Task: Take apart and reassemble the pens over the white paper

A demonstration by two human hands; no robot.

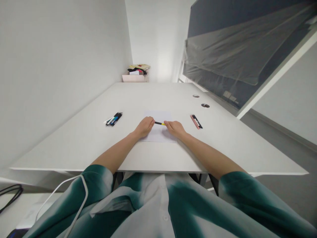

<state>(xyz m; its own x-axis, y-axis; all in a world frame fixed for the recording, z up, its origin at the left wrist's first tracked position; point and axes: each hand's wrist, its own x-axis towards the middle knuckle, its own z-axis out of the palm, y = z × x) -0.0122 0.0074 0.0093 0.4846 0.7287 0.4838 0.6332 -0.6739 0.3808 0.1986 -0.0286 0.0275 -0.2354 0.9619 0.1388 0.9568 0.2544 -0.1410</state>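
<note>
A slim pen [158, 123], black with a yellow part toward its right end, is held level between my two hands. My left hand [145, 127] is closed around its left end, and my right hand [175, 128] pinches the yellow end. Both hands are just over a sheet of white paper [158, 136] that lies flat on the table. My fingers cover the pen's two tips.
On the white table [153, 96], a bunch of several pens [114, 119] lies to the left. A few black and pink pens [196, 121] lie on the right, near two round metal discs [205, 105]. A pale box [135, 78] stands beyond the far edge.
</note>
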